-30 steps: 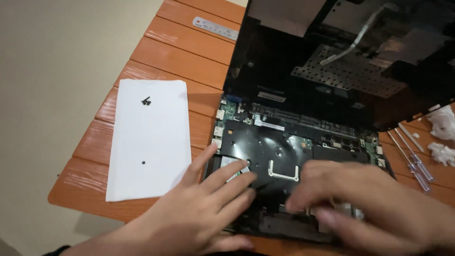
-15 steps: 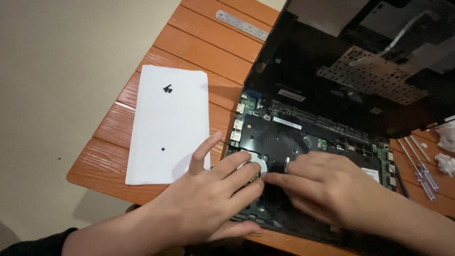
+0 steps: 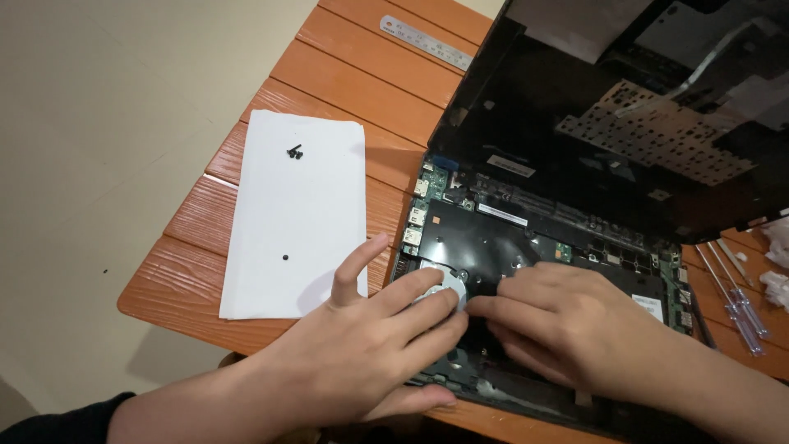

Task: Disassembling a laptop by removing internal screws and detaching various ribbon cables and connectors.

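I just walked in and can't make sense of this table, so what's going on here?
A person has an opened laptop on an orange slatted table, its circuit board exposed. Both hands rest on the lower left of the board: the left hand and the right hand have fingertips meeting at a small silvery part. A white sheet of paper beside it holds a few tiny black screws. Screwdrivers lie at the right.

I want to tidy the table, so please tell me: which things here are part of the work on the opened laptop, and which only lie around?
In use:
- opened laptop
- left hand and right hand, on its inner parts
- white paper holding small screws

Lying about:
- metal ruler
- screwdrivers
- white crumpled tissue
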